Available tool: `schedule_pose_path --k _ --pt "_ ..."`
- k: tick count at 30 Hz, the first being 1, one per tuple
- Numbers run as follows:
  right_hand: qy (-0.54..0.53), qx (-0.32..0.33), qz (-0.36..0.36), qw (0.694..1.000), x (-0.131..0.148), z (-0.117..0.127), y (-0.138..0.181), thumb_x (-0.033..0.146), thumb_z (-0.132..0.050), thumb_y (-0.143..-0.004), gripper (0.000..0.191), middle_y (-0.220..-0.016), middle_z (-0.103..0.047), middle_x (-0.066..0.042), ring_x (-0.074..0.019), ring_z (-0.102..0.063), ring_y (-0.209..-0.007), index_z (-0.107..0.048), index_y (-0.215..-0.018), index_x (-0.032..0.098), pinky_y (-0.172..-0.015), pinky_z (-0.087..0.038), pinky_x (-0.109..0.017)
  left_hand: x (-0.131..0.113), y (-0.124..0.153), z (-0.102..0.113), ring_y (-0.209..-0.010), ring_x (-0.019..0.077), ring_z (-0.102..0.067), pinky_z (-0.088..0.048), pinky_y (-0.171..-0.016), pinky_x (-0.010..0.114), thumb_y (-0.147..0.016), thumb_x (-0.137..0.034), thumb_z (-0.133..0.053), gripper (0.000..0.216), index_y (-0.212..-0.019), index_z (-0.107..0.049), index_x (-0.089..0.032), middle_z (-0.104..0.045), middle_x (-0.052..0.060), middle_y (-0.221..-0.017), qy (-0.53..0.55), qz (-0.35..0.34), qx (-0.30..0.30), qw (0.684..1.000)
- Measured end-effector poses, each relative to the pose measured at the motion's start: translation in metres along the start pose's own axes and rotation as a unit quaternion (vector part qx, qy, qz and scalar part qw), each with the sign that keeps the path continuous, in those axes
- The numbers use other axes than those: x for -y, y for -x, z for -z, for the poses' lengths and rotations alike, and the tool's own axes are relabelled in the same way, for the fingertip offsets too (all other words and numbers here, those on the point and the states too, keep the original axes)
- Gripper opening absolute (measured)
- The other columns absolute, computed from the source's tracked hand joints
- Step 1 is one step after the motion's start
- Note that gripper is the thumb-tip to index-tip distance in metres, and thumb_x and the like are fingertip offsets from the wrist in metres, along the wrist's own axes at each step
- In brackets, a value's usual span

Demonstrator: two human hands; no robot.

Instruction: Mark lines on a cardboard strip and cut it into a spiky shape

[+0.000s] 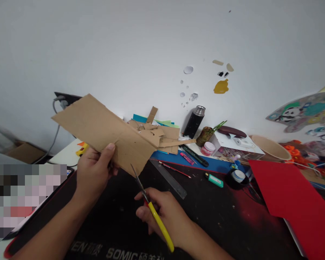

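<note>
My left hand (93, 172) pinches a large brown cardboard sheet (103, 130) by its lower edge, thumb on top, and holds it up above the black desk mat (211, 216). My right hand (162, 213) grips yellow-handled scissors (151, 209). Their blades point up toward the sheet's lower edge, with the tip just below the cardboard.
Cardboard scraps (157, 135) lie piled behind the sheet. A metal ruler (169, 179), pens, a green eraser (214, 180), a tape roll (237, 176), a black flask (194, 122) and a red sheet (292, 195) sit on the desk. The white wall stands close behind.
</note>
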State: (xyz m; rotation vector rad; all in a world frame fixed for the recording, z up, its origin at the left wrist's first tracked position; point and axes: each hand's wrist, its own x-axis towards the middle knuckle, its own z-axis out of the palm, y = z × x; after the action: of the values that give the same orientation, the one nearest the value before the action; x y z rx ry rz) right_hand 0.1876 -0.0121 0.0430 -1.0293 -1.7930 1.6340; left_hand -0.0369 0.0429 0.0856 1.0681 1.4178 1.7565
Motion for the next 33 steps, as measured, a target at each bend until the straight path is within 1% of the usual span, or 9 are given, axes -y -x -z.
schedule_pose_path --k 6,10,14,20,27,33 --pt "0.002 -0.001 -0.011 1.000 0.0041 -0.0004 -0.0007 0.075 -0.076 -0.097 0.065 -0.069 -0.060 0.005 -0.0108 -0.059 -0.051 -0.072 -0.127 0.017 -0.047 -0.045 -0.019 -0.0014 0.0018 -0.0006 -0.035 0.0138 -0.050 -0.036 -0.033 0.023 -0.097 -0.042 -0.077 0.034 -0.074 -0.058 -0.026 -0.056 -0.004 -0.048 -0.008 0.007 -0.003 1.000" --pt "0.007 -0.004 -0.009 1.000 0.0044 -0.0009 -0.0011 0.072 -0.074 -0.099 0.062 -0.071 -0.061 0.004 -0.0109 -0.059 -0.051 -0.072 -0.128 0.017 -0.047 -0.045 -0.019 -0.0029 0.0025 -0.0017 -0.035 0.0138 -0.050 -0.036 -0.034 0.023 -0.098 -0.042 -0.076 0.034 -0.074 -0.058 -0.026 -0.057 -0.004 -0.048 -0.003 0.003 0.005 1.000" --pt "0.011 -0.009 -0.008 1.000 0.0037 -0.0006 -0.0009 0.071 -0.076 -0.098 0.062 -0.071 -0.061 0.004 -0.0114 -0.060 -0.051 -0.073 -0.127 0.016 -0.047 -0.044 -0.019 -0.0012 0.0019 -0.0021 -0.035 0.0139 -0.049 -0.037 -0.033 0.024 -0.098 -0.042 -0.075 0.034 -0.074 -0.057 -0.026 -0.055 -0.005 -0.048 -0.004 0.002 0.012 1.000" --pt "0.011 -0.013 -0.017 1.000 0.0025 -0.0009 -0.0005 0.067 -0.074 -0.101 0.055 -0.072 -0.062 0.004 -0.0106 -0.059 -0.050 -0.073 -0.128 0.018 -0.046 -0.046 -0.018 0.0024 0.0005 -0.0018 -0.036 0.0137 -0.050 -0.038 -0.034 0.024 -0.098 -0.043 -0.077 0.036 -0.073 -0.059 -0.026 -0.056 -0.005 -0.049 0.009 -0.001 0.011 1.000" --pt "0.012 -0.011 -0.005 1.000 0.0038 -0.0005 -0.0007 0.071 -0.077 -0.098 0.061 -0.070 -0.062 0.004 -0.0113 -0.061 -0.050 -0.073 -0.127 0.017 -0.046 -0.045 -0.019 0.0019 0.0016 -0.0023 -0.035 0.0136 -0.049 -0.037 -0.034 0.024 -0.097 -0.041 -0.076 0.033 -0.074 -0.058 -0.026 -0.057 -0.005 -0.050 0.012 0.002 0.011 1.000" --pt "0.018 -0.008 -0.025 0.999 0.0064 -0.0001 -0.0007 0.073 -0.075 -0.097 0.063 -0.070 -0.062 0.005 -0.0113 -0.061 -0.051 -0.073 -0.128 0.019 -0.048 -0.045 -0.019 0.0025 0.0016 0.0000 -0.036 0.0139 -0.050 -0.038 -0.034 0.024 -0.099 -0.045 -0.076 0.036 -0.074 -0.057 -0.026 -0.056 -0.005 -0.049 -0.012 -0.009 0.014 1.000"
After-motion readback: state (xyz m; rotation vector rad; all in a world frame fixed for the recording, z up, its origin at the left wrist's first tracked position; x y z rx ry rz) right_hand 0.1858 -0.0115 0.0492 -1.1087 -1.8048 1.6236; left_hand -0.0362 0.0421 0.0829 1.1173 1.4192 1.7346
